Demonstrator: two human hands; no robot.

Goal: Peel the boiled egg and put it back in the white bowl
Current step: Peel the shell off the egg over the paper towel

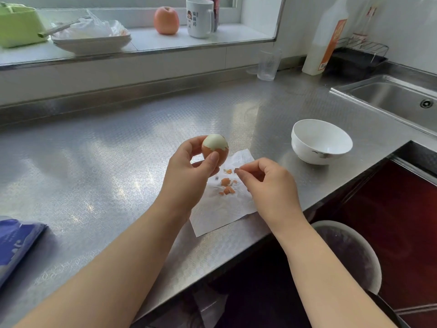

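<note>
My left hand (pixel 189 166) holds a boiled egg (pixel 215 146) upright above the steel counter; its top is peeled white, its lower part still has brown shell. My right hand (pixel 267 183) hovers to the right of the egg, thumb and forefinger pinched on a small shell piece (pixel 236 170). Below both hands lies a white paper napkin (pixel 222 209) with several brown shell fragments (pixel 227 185) on it. The white bowl (pixel 320 141) stands empty on the counter, to the right of the egg.
A sink (pixel 392 98) is at the far right. A clear glass (pixel 268 65) and a white bottle (pixel 324 41) stand at the back. The sill holds an apple (pixel 166 20), mug (pixel 198 17), plates (pixel 92 42). A blue packet (pixel 16 242) lies at left.
</note>
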